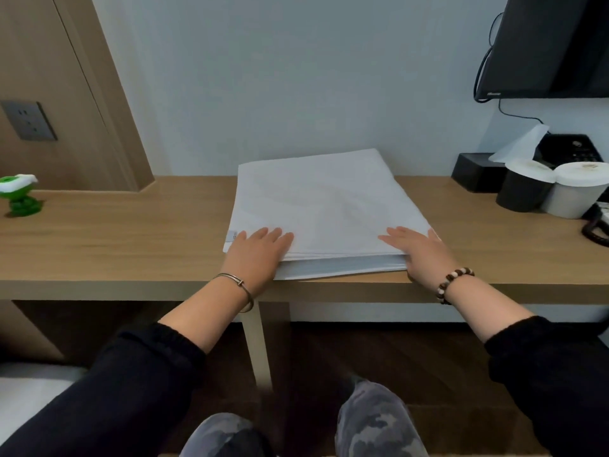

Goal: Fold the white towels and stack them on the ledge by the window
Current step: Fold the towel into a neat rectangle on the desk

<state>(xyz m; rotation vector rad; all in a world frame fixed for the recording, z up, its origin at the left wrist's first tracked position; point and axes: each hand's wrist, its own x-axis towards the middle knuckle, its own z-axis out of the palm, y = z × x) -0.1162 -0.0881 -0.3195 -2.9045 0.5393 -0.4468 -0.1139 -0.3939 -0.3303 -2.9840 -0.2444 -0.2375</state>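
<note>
A pale grey-white wall backs a long light-wood worktop, with a wood-panelled section on the left. A black flat television hangs at the upper right.

The folded white towel stack lies in the middle of the worktop as a flat rectangle. Its long axis runs from the front edge away towards the wall. The far end reaches the wall or stops just short of it, and the near end, showing several layers, sits at the worktop's front edge.

Both arms, in black sleeves, reach forward. The left grip, a bare hand with a thin metal bangle at the wrist, rests palm down on the near left corner, fingers straight and together, clasping nothing. The right grip, with a brown-and-white bead bracelet, lies flat on the near right corner, fingers spread and straight, also clasping nothing.

At the right end stand a black tissue box, a black-wrapped paper roll and a white paper roll, the rolls touching. A small green plastic toy stands at the far left, below a grey wall socket.
</note>
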